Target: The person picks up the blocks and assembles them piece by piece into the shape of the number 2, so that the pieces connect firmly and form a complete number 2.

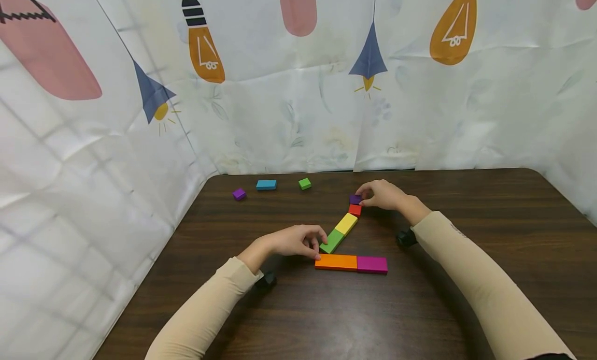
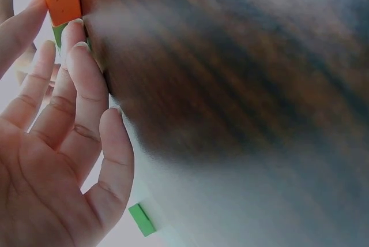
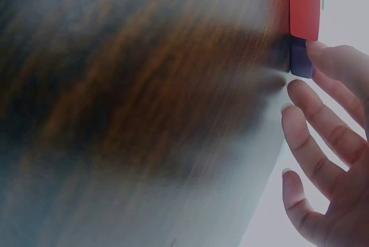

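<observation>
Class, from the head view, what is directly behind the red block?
A dark purple block, with the right hand at it. Fingers cover part of it; anything underneath is hidden.

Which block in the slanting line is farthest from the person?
The dark purple block, at the right hand; the red block, yellow block and long green block all lie nearer.

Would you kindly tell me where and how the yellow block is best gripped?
Likely across the middle of its long sides, from above: the yellow block lies flat, a green block and a red block crowd its ends, and both long sides are free.
</observation>
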`<state>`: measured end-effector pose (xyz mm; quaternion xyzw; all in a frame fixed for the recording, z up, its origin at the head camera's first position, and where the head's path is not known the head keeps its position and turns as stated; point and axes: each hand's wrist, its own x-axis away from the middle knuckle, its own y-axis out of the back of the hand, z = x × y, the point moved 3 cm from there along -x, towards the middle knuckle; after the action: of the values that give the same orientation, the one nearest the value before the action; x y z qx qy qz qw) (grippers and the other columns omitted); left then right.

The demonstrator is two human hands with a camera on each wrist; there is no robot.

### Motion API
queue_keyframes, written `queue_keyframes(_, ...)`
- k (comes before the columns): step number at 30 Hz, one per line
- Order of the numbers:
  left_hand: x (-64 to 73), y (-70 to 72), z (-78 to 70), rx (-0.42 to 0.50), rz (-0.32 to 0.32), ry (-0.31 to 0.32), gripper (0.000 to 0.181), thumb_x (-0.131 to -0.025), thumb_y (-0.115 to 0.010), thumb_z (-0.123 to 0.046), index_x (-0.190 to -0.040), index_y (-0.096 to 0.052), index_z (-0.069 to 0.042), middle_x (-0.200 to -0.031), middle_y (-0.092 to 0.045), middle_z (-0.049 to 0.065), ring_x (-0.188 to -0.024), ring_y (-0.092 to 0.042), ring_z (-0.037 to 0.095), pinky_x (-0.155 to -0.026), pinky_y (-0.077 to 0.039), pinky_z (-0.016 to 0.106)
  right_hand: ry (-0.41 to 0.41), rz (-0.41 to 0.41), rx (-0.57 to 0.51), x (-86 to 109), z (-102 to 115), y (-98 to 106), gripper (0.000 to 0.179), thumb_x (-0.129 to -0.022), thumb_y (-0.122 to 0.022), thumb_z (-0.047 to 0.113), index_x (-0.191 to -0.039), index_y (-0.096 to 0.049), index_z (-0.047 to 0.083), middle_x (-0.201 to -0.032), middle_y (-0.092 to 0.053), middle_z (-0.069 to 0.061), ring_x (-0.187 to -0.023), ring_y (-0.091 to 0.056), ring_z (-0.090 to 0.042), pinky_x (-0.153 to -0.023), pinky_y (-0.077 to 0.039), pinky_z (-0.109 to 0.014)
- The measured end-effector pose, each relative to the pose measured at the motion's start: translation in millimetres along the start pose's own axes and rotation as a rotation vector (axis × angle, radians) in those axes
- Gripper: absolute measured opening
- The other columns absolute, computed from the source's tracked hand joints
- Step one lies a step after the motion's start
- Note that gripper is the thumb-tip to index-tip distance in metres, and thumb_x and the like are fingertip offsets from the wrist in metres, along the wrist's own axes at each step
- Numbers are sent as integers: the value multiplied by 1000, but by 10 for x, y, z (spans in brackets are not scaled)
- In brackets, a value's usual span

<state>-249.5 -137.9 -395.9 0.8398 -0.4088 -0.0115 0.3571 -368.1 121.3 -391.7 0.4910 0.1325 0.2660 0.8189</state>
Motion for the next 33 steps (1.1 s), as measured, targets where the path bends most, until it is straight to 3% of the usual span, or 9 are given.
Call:
queue_keyframes(20, 11, 0, -18, 17, 2, -9, 30, -96, -74, -9, -122, -59, -6, -88, -66, -1, -78, -58, 13, -78, -48, 25, 41, -10, -5, 5, -6, -8, 34, -96, -73, 14, -127, -69, 1, -103, -69, -10, -98, -62, -29, -93, -50, -49)
queue_keyframes(33, 14, -6, -18, 7, -4, 12, 30, -96, -74, -11, -122, -60, -9, -88, -65, -1, -77, -58, 13, -77, -48, 25, 27, 7, -17, 17, 1, 4, 35, -98, -70, 14, -131, -67, 2, -107, -69, -10, -101, -62, -29, -94, -49, -50)
